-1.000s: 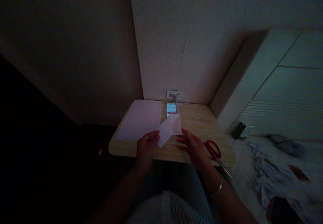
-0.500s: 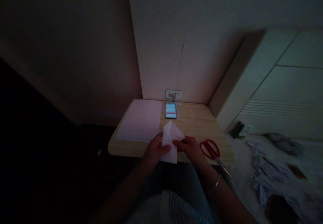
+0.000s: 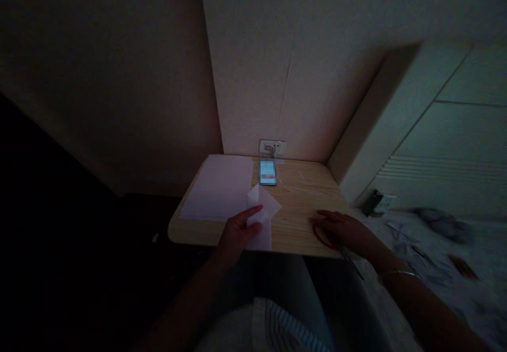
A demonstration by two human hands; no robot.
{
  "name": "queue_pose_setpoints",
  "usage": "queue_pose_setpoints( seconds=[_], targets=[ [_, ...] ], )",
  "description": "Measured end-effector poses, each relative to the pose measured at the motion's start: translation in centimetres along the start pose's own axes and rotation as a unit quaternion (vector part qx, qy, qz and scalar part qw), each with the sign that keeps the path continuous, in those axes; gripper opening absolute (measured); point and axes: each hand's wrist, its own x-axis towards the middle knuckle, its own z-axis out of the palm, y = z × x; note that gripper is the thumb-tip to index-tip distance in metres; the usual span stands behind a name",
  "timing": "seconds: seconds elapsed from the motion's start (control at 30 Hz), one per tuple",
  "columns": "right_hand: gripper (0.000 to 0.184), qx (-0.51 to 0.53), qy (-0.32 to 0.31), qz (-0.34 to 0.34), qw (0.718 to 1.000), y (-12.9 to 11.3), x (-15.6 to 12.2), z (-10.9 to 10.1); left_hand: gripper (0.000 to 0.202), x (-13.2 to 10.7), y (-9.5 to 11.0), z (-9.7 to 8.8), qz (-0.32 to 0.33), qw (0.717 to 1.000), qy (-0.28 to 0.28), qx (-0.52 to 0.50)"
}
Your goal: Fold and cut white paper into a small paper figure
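Note:
A folded piece of white paper [image 3: 266,210] with a pointed top is pinched in my left hand [image 3: 234,234], its thumb and forefinger lying over the front. My right hand [image 3: 348,230] reaches over the red-handled scissors [image 3: 322,237], with its fingers stretched across the handles; part of the handles is hidden beneath it. The blades point toward me past the table's front edge. Large white sheets [image 3: 217,185] lie on the left of the wooden table [image 3: 295,230]. Behind the folded paper, a phone [image 3: 268,172] with a lit screen lies near the wall.
A wall socket [image 3: 272,147] with a plug is behind the phone. Thin paper strips [image 3: 302,176] lie at the back of the table. To the right, a bed [image 3: 390,251] carries scattered papers, a grey cloth [image 3: 443,224] and a dark green box [image 3: 372,203]. The room is dim.
My right hand has let go of the folded paper and moved right, onto the scissors' handles. The folded paper has shifted slightly left in my left hand. The scissors lie as before.

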Motion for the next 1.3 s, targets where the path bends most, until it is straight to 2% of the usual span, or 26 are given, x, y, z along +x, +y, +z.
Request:
queue_pose_setpoints(
  seconds=[0.13, 0.2, 0.27, 0.33, 0.47, 0.53, 0.63, 0.73, 0.8, 0.9, 0.97, 1.07, 1.17, 1.23, 1.3],
  targets=[
    [0.06, -0.026, -0.025, -0.14, 0.99, 1.6, -0.1, -0.2, 0.054, -0.2, 0.0, 0.5, -0.031, 0.994, 0.021, -0.098],
    [0.061, -0.035, -0.025, -0.172, 0.984, 2.3, -0.2, -0.3, 0.053, -0.2, 0.2, 0.7, -0.039, 0.99, 0.035, -0.128],
    [0.057, -0.038, -0.038, -0.176, 0.983, 3.1, -0.3, -0.2, 0.052, -0.1, 0.4, 0.7, -0.041, 0.987, 0.046, -0.151],
    [0.047, -0.023, -0.07, -0.139, 0.988, 3.7, -0.3, -0.1, 0.052, -0.1, 0.5, 0.7, -0.041, 0.985, 0.052, -0.162],
    [0.028, 0.035, -0.104, 0.067, 0.992, 4.0, 0.1, 0.2, 0.058, 0.1, 0.4, 0.4, -0.047, 0.984, 0.061, -0.161],
    [0.034, 0.058, -0.095, 0.138, 0.984, 3.7, 0.4, 0.3, 0.061, 0.1, 0.2, 0.1, -0.047, 0.985, 0.066, -0.153],
    [0.055, 0.06, -0.067, 0.156, 0.984, 3.2, 0.5, 0.5, 0.062, 0.3, -0.1, -0.2, -0.034, 0.987, 0.081, -0.132],
    [0.061, 0.032, -0.034, 0.112, 0.993, 2.6, 0.6, 0.4, 0.06, 0.4, -0.3, -0.5, -0.016, 0.989, 0.098, -0.11],
    [0.056, 0.038, -0.012, 0.033, 0.999, 2.2, 0.7, 0.0, 0.059, 0.4, -0.4, -0.5, -0.013, 0.989, 0.105, -0.101],
    [0.048, 0.105, -0.028, -0.098, 0.989, 1.6, 0.9, -1.0, 0.061, 0.4, -0.4, -0.4, -0.022, 0.988, 0.106, -0.105],
    [0.045, 0.123, -0.039, -0.121, 0.984, 1.3, 1.0, -1.5, 0.062, 0.4, -0.3, -0.3, -0.024, 0.988, 0.107, -0.109],
    [0.047, 0.109, -0.062, -0.08, 0.989, 0.9, 1.0, -2.0, 0.06, 0.4, -0.3, -0.2, -0.016, 0.989, 0.104, -0.108],
    [0.046, 0.12, -0.083, 0.018, 0.989, 0.0, 0.7, -2.1, 0.061, 0.3, -0.1, -0.2, -0.014, 0.989, 0.094, -0.113],
    [0.043, 0.186, -0.077, 0.079, 0.976, -1.1, 0.5, -2.0, 0.062, 0.2, 0.0, -0.3, -0.017, 0.989, 0.088, -0.114],
    [0.046, 0.311, -0.071, 0.115, 0.941, -2.6, 0.2, -1.9, 0.062, 0.1, 0.1, -0.2, -0.015, 0.99, 0.082, -0.109]
  ],
)
